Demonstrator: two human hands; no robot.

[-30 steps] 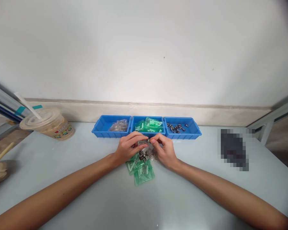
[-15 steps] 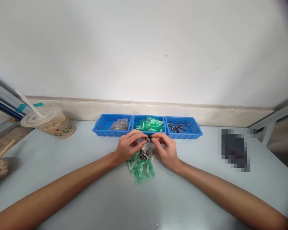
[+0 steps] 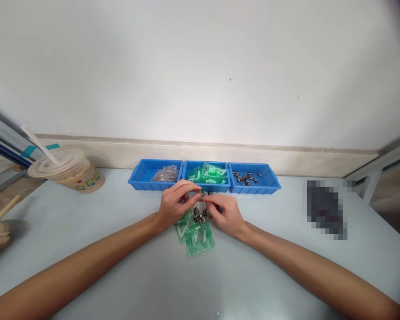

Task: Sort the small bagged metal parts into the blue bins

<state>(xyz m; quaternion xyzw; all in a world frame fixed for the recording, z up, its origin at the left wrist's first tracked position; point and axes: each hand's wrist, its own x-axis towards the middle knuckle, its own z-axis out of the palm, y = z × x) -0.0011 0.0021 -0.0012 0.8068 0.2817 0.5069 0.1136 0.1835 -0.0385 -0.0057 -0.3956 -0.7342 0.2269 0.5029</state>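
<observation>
My left hand (image 3: 175,202) is closed in a pinch, thumb against fingertips, on a small dark metal piece that is mostly hidden. My right hand (image 3: 227,213) has its index finger stretched out to the left fingertips; its thumb stands apart below and the other fingers curl in. Below and between the hands lies a cluster of small dark metal cylinders (image 3: 199,215) on clear plastic. Nearest me, green plastic packets (image 3: 200,242) with pale and grey pieces inside lie overlapping on the table.
Behind the hands stand three blue trays: the left tray (image 3: 142,175) with clear packets, the middle tray (image 3: 205,186) with green packets, the right tray (image 3: 268,180) with loose metal cylinders. A drink cup (image 3: 86,178) with a straw stands left. A dark pixelated object (image 3: 325,209) lies right.
My right hand has shifted slightly toward me; its thumb and index finger have parted from a pinch, and the index finger now reaches out. My left hand has moved slightly left and stays pinched.
</observation>
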